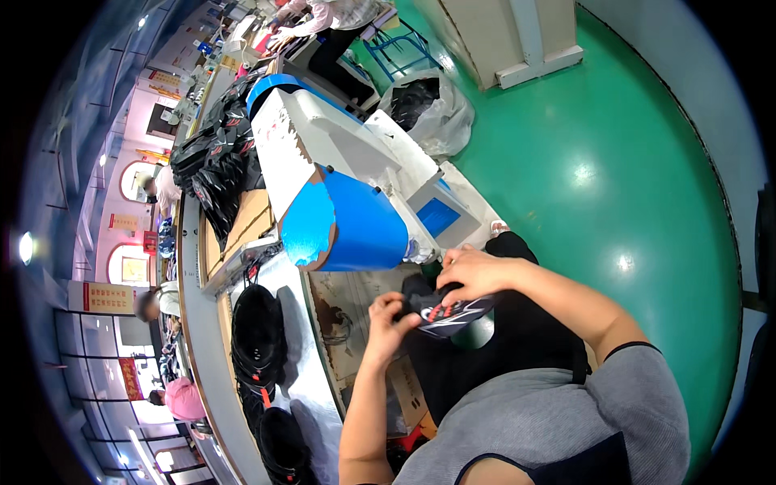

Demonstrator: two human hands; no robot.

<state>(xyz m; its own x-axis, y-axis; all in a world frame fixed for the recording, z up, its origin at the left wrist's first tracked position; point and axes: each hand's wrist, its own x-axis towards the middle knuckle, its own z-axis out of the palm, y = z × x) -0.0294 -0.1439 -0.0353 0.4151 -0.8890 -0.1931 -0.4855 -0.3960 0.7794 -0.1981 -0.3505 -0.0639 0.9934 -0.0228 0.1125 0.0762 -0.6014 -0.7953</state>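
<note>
A dark shoe upper (454,318) with red and white details is held over my lap, in front of the machine. My left hand (390,323) pinches its left end between thumb and fingers. Over its top edge, my right hand (475,273) is closed with the fingers bent down onto the dark material. Part of the upper is hidden behind my fingers. Close beyond my hands stands a blue and white machine (364,226); its working end is partly covered by my right hand.
Black shoe uppers (259,333) lie on the bench at left. Beyond them is a heap of black pieces (217,158). A plastic bag (449,121) of black material stands on the green floor (614,178). A co-worker (339,28) sits at the far bench, near a blue stool (398,50).
</note>
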